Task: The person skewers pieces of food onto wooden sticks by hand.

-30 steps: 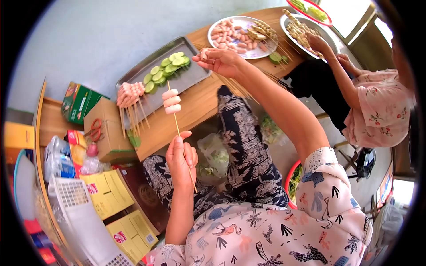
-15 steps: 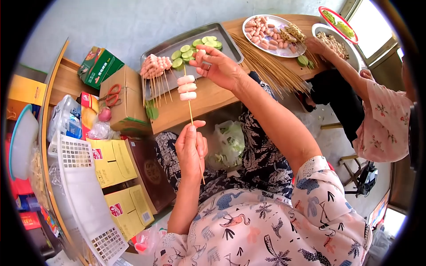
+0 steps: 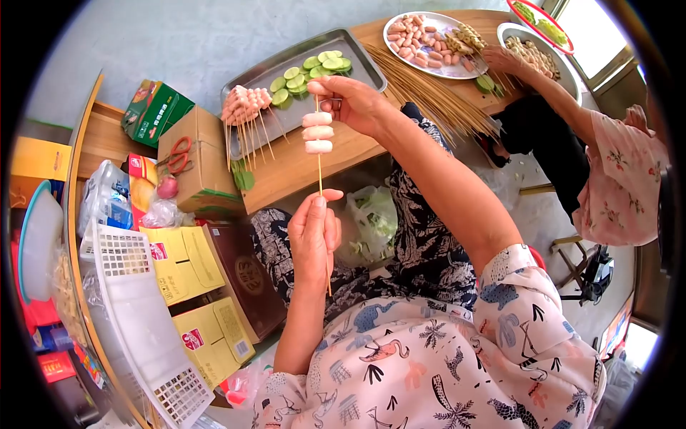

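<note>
We pinch the skewer (image 3: 320, 172) low, left hand (image 3: 312, 232) closed, likely steadying it by our half-curled right hand (image 3: 355, 104), contents unclear.

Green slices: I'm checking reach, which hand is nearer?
Right. The right hand is at the tip of the skewer, close to the green slices; the left hand grips it lower, farther off.

We could not make out the upper tip of the skewer (image 3: 320, 171) at the right hand (image 3: 354, 104), upper centre. The left hand (image 3: 313, 232) hid part of its lower length. The top edge cut off the red-rimmed tray (image 3: 569, 48), upper right. Small print on the green box (image 3: 153, 114), upper left, was illegible.
</note>
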`<state>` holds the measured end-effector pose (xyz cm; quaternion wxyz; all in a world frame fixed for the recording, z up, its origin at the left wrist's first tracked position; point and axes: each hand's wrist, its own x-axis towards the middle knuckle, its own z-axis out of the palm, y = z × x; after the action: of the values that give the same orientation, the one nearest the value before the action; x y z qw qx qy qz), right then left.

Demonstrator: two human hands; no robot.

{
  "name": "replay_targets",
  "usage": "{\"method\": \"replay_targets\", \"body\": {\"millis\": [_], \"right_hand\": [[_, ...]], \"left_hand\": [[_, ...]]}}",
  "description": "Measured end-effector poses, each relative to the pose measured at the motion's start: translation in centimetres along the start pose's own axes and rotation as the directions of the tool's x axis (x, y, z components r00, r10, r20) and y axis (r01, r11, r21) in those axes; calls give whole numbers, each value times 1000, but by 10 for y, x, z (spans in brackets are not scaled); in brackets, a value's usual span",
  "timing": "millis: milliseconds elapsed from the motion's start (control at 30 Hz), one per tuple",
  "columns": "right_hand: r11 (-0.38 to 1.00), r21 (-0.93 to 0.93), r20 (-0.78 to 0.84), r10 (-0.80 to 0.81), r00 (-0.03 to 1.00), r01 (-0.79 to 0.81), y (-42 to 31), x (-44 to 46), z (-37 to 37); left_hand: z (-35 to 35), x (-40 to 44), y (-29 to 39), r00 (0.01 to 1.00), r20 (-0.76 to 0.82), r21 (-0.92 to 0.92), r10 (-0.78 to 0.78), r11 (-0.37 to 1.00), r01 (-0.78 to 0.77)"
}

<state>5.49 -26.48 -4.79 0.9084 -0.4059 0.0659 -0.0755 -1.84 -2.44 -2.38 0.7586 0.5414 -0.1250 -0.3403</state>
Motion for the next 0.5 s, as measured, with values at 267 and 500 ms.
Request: {"method": "replay_targets", "body": {"millis": [267, 500], "right_hand": [[994, -100, -49, -49, 998, 44, 2, 0, 0], [993, -114, -59, -50, 997, 43, 2, -1, 3]], "left_hand": [[0, -1, 1, 1000, 16, 23, -6, 1000, 6], [-1, 0, -1, 1000, 9, 13, -21, 1000, 21]]}}
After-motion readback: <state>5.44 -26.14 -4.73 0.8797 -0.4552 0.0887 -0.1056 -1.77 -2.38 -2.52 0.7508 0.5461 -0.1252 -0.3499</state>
